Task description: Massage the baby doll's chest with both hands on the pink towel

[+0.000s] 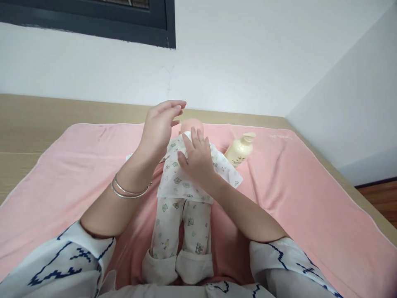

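A baby doll point(192, 124) lies stretched out with its smooth head at the far end; my right hand hides part of the head. It wears a white printed top point(175, 178) and matching trousers point(195, 227) with turned-up cuffs. My right hand point(200, 159) rests on or just over the chest of the top, fingers spread, holding nothing. Raised beside the doll's left-hand side in view, my left hand point(159, 128) has its fingers extended and slightly curved, with nothing in it. Silver bangles point(128, 192) circle that wrist.
A pale yellow pump bottle point(239, 151) leans just right of the doll. Beneath everything spreads a pink blanket point(294, 186) over a wooden surface point(27, 128). A white wall point(232, 58) with a dark window frame point(124, 31) stands behind.
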`<state>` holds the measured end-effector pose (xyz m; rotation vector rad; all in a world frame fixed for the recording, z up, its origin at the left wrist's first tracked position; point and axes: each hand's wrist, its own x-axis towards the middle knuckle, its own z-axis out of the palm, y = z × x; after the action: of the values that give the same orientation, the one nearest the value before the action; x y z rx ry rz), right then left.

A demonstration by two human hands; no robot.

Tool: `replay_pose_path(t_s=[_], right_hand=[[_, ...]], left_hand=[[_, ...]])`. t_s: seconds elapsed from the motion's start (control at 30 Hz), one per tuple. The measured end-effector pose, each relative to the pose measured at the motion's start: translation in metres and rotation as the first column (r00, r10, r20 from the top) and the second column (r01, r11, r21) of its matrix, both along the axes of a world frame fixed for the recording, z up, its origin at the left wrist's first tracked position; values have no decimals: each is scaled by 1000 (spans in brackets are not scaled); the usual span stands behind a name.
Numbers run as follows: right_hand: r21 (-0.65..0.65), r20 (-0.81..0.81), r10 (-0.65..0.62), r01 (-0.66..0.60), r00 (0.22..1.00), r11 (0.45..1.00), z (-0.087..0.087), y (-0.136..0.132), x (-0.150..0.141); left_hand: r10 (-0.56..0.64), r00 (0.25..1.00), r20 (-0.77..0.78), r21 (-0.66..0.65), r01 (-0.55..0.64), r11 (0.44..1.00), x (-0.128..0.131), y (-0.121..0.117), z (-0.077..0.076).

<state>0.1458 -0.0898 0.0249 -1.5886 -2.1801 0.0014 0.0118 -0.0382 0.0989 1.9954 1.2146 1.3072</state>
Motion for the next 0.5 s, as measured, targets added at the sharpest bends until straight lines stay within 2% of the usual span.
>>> replay_pose_path(t_s=[0.13, 0.23, 0.3, 0.37, 0.43, 0.5], right_hand=[[-47, 36, 5, -4, 999, 999, -1, -3, -1], [-19, 10, -26, 27, 1000, 999, -3, -4, -3], [4, -2, -37, 37, 999, 999, -4, -3, -4], [-52, 23, -11, 12, 1000, 999, -5, -1, -5], [-118, 60, 35, -28, 998, 993, -1, 3, -2], [-110, 89, 78, -68, 993, 992, 11, 6, 7]], left_hand=[[-43, 996, 77, -76, 49, 996, 0, -3, 7], [-55, 944, 325, -227, 134, 965, 7, -12, 22], [-32, 831, 555, -294, 232, 927, 13, -20, 32], [23, 666, 746, -335, 345, 877, 19, -28, 38], [116, 519, 847, -390, 458, 799, 23, -32, 41], [231, 449, 863, -468, 542, 698, 26, -32, 41]])
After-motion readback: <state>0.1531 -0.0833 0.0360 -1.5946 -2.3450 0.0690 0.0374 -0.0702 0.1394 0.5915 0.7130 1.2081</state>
